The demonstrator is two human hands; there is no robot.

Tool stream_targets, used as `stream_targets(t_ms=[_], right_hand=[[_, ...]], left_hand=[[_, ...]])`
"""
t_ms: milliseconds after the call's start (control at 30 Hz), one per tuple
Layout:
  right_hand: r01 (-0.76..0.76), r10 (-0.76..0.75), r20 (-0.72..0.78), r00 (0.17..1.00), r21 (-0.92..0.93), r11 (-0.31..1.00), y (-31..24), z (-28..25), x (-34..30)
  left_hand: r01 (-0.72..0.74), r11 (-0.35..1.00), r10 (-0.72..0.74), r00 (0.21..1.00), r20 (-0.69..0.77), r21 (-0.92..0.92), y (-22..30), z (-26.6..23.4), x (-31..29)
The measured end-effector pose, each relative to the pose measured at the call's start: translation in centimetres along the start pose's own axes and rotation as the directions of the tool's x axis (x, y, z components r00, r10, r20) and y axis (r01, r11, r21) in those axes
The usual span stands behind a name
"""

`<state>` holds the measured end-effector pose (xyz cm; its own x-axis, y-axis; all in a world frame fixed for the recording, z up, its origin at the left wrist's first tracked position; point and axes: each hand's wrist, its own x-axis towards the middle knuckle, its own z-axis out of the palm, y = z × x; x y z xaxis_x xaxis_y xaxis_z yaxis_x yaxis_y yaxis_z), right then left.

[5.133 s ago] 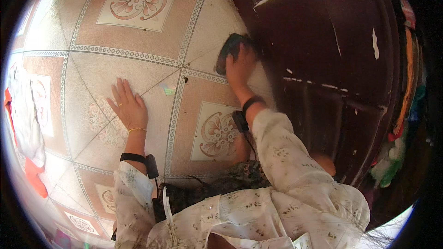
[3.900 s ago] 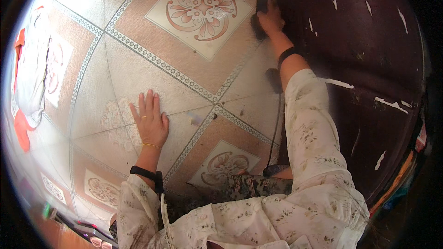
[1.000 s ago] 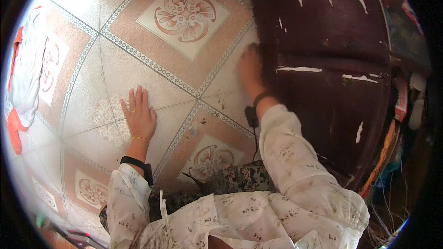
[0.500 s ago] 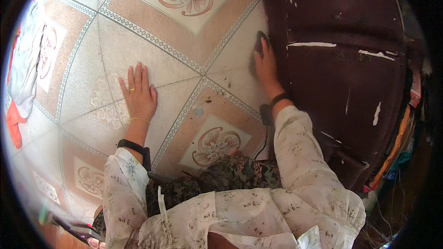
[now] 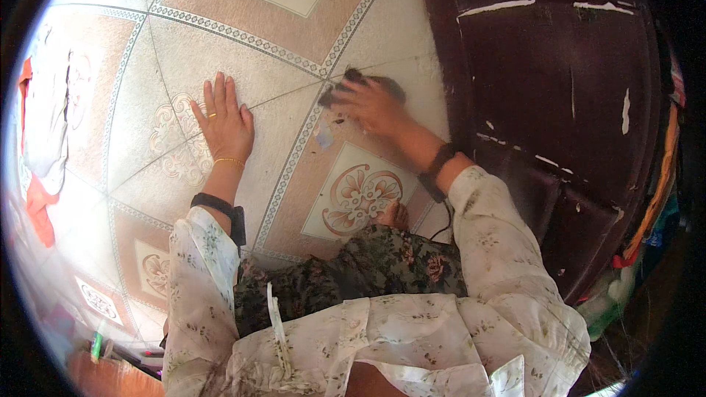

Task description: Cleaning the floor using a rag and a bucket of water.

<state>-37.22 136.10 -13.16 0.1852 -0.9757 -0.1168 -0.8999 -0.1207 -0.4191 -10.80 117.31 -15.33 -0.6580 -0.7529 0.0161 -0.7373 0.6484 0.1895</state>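
My right hand [image 5: 371,106] is blurred by motion, bent over a dark cloth [image 5: 393,87] on the patterned floor covering [image 5: 294,154]. Edges of that cloth show round the fingers; the rest is hidden beneath the hand. Just below it on the floor are dark crumbs [image 5: 338,121] and a small pale-blue scrap [image 5: 323,136]. To the left, my left hand [image 5: 226,126] rests flat on the floor, fingers spread, a ring on one of them and nothing held.
A dark brown panelled piece of furniture [image 5: 537,103] with white scuffs stands along the right. Colourful fabric [image 5: 658,184] lies beyond it. Light and orange cloth [image 5: 40,209] is at the far left. My bare foot [image 5: 393,215] shows below the hands.
My right hand has swept the dark cloth leftward, away from the brown furniture, toward the crumbs. The view has shifted slightly; my left hand stays flat on the floor.
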Motion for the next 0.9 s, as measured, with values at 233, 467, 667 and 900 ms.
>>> stream_targets(t_ms=[233, 467, 667, 900], right_hand=[[-0.066, 0.037, -0.211, 0.977, -0.131, 0.989, -1.0, -8.7, -2.5], [-0.647, 0.617, -0.307, 0.725, 0.005, 0.763, 7.5, -4.3, -4.4], [-0.693, 0.637, -0.379, 0.671, -0.016, 0.721, 6.4, -0.4, -3.0], [-0.369, 0.388, -0.34, 0.857, 0.123, 0.921, -4.1, 1.6, 2.3]], left_hand=[[0.002, 0.997, -0.002, 1.0, 0.002, 0.072, -0.7, 0.4, -0.8], [-0.024, 0.998, 0.025, 0.999, -0.022, 0.065, -0.6, 0.8, -0.5], [-0.01, 0.998, 0.011, 1.0, -0.018, 0.069, -0.5, 0.5, -0.4], [0.0, 0.998, -0.001, 1.0, 0.005, 0.062, -0.9, 0.5, -0.5]])
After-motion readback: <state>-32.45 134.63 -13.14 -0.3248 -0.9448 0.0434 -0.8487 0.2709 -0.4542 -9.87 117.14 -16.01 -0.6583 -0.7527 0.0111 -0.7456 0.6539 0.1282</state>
